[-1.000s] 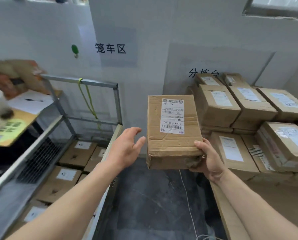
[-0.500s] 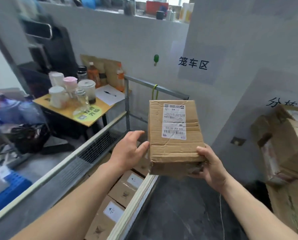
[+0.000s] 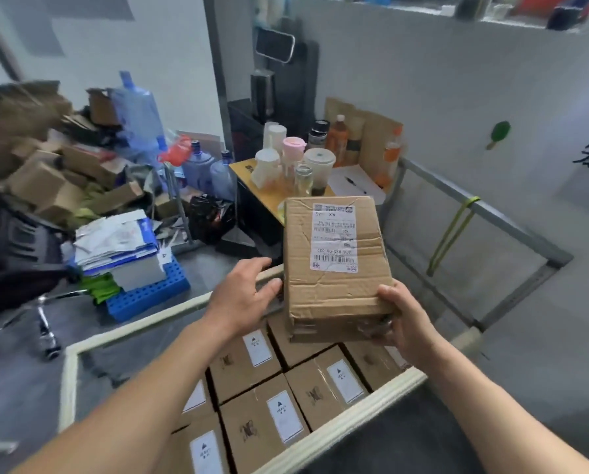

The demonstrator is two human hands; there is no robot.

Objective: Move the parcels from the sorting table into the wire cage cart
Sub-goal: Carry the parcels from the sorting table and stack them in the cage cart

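Parcel held over the wire cage cart, frame centre.
Right hand grips its lower right corner; left hand, fingers loose, at its left edge; open room above packed boxes.

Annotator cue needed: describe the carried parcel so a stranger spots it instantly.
Start at the wire cage cart, lower middle, lined with boxes. Over it the right hand grips one parcel, left hand alongside. Only it is lifted, creased, with a large barcode label.
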